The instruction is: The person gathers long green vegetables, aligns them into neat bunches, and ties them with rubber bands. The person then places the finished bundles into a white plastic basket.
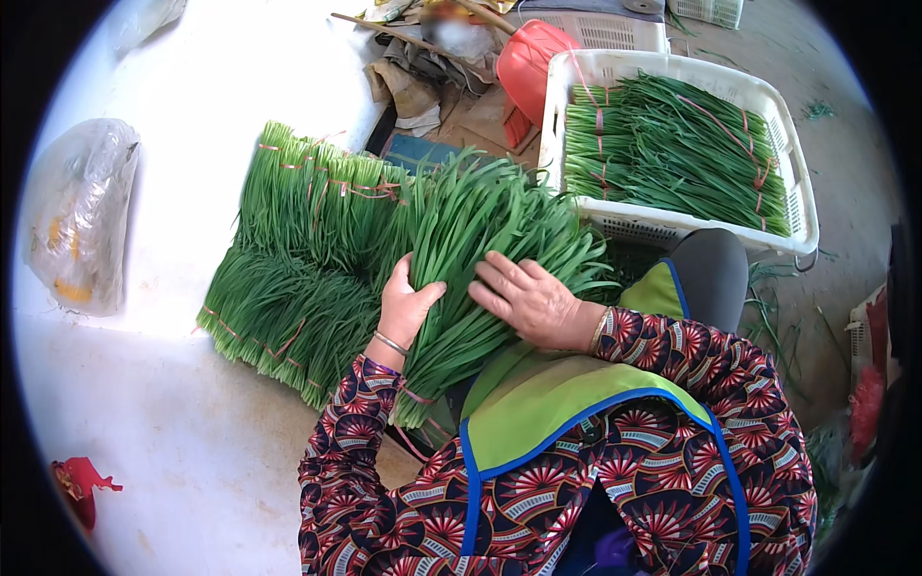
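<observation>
My left hand grips the left side of a loose bunch of garlic chives, its thumb lying over the long flat leaves. Against the right side of that bunch rests my right hand, back up and fingers slightly apart on the leaves. Left of my left hand, tied bundles of garlic chives lie in two rows, leaf tips meeting and pale cut ends outward. Thin pink ties circle them. Near my lap, more pale stem ends show by a pink tie; whether they belong to the held bunch is unclear.
A white plastic crate holding tied chives stands at the upper right, beside a red dustpan. Cloths and sticks lie behind. On the pale tabletop are a clear plastic bag and a red wrapper.
</observation>
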